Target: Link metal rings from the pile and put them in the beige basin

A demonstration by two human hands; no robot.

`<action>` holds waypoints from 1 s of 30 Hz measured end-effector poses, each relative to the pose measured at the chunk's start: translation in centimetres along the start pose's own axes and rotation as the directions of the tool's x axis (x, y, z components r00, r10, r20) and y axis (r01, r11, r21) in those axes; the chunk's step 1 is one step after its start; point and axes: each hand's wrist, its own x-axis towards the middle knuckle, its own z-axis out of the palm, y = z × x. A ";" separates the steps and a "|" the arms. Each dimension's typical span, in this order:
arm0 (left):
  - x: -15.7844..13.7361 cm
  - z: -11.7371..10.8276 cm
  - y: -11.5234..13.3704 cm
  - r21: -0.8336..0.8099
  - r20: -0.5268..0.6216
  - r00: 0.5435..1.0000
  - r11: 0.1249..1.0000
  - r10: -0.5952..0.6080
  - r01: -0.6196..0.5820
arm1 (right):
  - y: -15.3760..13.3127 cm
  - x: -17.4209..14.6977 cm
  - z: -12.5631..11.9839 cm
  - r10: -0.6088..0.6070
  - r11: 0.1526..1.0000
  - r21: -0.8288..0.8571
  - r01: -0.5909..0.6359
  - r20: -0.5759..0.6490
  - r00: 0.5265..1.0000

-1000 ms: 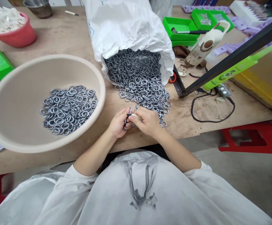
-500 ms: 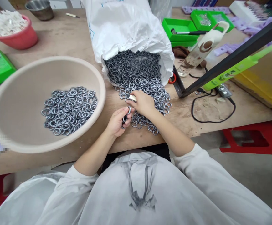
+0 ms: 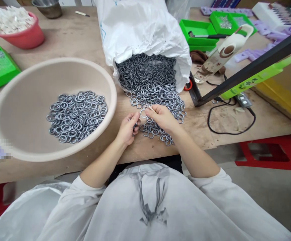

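My left hand is closed around a few dark grey rings, mostly hidden by the fingers. Just to its right, my right hand pinches a small pale-handled tool, of which only a thin end shows. One ring lies at the right fingertips; whether it is held or rests on the table I cannot tell. Beneath and behind the hands, a heap of loose rings spills from a white sack lying on its side. Left of the hands, a large beige basin contains more rings.
A pink bowl of white pieces and a green tray are at the left. On the right are a black metal bar, a bottle, a cable and green trays. Another pale-handled tool lies at the back.
My right hand has moved slightly right and down, turning the tool so less of it shows. My left fingers have closed further over the rings. The whole view has shifted a little.
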 end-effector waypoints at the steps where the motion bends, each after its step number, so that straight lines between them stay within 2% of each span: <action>1: -0.1 0.1 -0.2 0.040 0.011 0.999 0.999 0.033 -0.033 | 0.0 -0.6 0.4 0.005 0.999 0.038 -0.005 0.005 1.000; 5: -0.3 0.2 -1.1 0.095 0.063 0.991 0.988 0.119 -0.124 | -0.1 -2.3 2.0 0.055 0.995 0.086 -0.050 -0.050 0.997; 8: -0.3 0.1 -1.4 0.082 0.080 0.987 0.986 0.140 -0.146 | -0.1 -2.8 3.0 0.066 0.979 0.195 -0.059 -0.034 0.997; 11: -0.2 -0.1 -1.5 0.081 0.124 0.983 0.986 0.138 -0.148 | -0.2 -2.8 3.3 0.044 0.954 0.298 -0.025 -0.057 0.997; 14: -0.3 -0.1 -1.3 0.088 0.191 0.975 0.987 0.117 -0.135 | -0.4 -2.7 3.0 -0.015 0.959 0.279 0.051 -0.128 0.992; 16: -0.4 -0.1 -1.1 0.079 0.217 0.971 0.990 0.099 -0.119 | -0.5 -2.9 2.6 -0.054 0.980 0.183 0.083 -0.157 0.986; 19: -0.5 -0.1 -0.9 0.048 0.227 0.972 0.996 0.067 -0.080 | -0.7 -3.6 1.9 -0.159 0.981 -0.135 0.137 -0.164 0.974; 21: -0.5 -0.1 -0.8 0.028 0.218 0.975 0.998 0.046 -0.054 | -0.8 -4.2 1.7 -0.236 0.913 -0.363 0.184 -0.103 0.966; 23: -0.5 -0.1 -0.7 0.019 0.209 0.977 0.999 0.031 -0.036 | -0.8 -4.7 1.6 -0.273 0.837 -0.501 0.219 -0.036 0.961; 26: -0.6 -0.1 -0.6 0.018 0.205 0.979 1.000 0.015 -0.019 | -0.9 -4.9 1.8 -0.287 0.771 -0.593 0.230 -0.003 0.958; 30: -0.6 -0.2 -0.6 0.006 0.218 0.976 1.000 -0.003 0.002 | -0.8 -4.7 1.9 -0.269 0.755 -0.616 0.225 0.022 0.963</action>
